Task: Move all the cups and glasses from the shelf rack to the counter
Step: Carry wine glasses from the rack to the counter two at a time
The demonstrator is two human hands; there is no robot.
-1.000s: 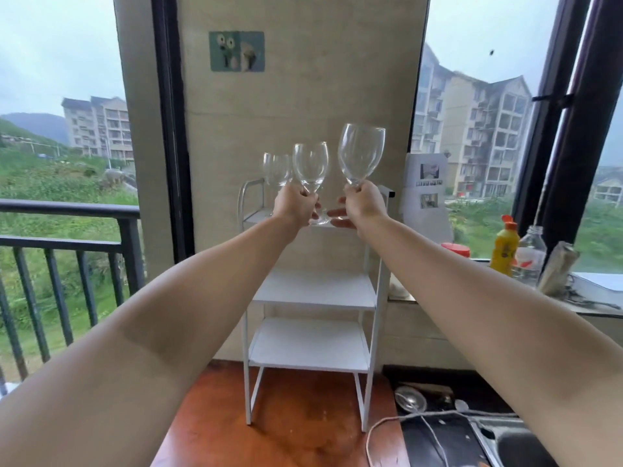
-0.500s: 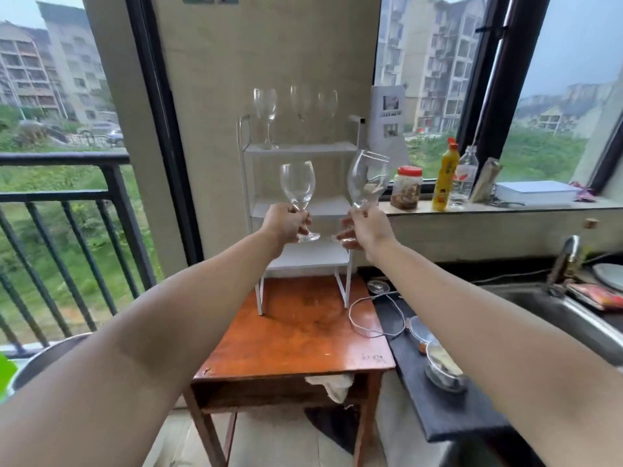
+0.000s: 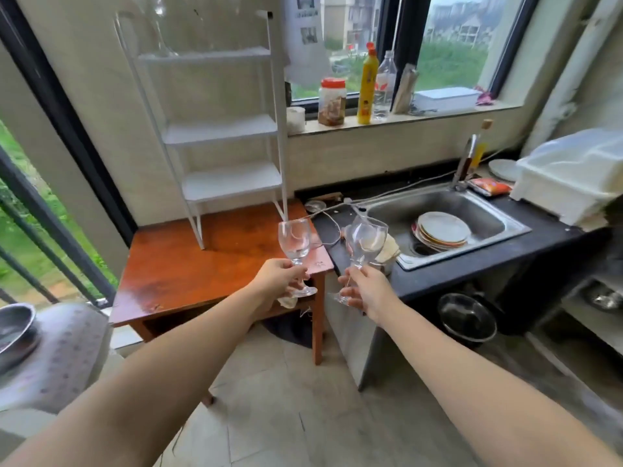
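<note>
My left hand [image 3: 276, 281] grips the stem of a clear wine glass [image 3: 294, 241], held upright over the front right corner of the wooden table [image 3: 188, 278]. My right hand [image 3: 365, 291] holds a second, larger wine glass [image 3: 365, 242] by its stem, tilted slightly left, in front of the dark counter [image 3: 448, 278]. The white shelf rack [image 3: 222, 129] stands at the back of the table; the stem of another glass [image 3: 161, 32] shows faintly on its top shelf, its bowl cut off by the frame edge.
A steel sink [image 3: 438, 224] with stacked plates [image 3: 441, 230] is set in the counter. A white cable [image 3: 333, 217] and a cloth [image 3: 387, 251] lie left of the sink, a white bin [image 3: 569, 183] to its right. Bottles and a jar [image 3: 332, 102] line the windowsill.
Both hands have carried the two glasses down and away from the rack's top shelf toward the counter's edge. The view has dropped and swung right, bringing the sink into sight.
</note>
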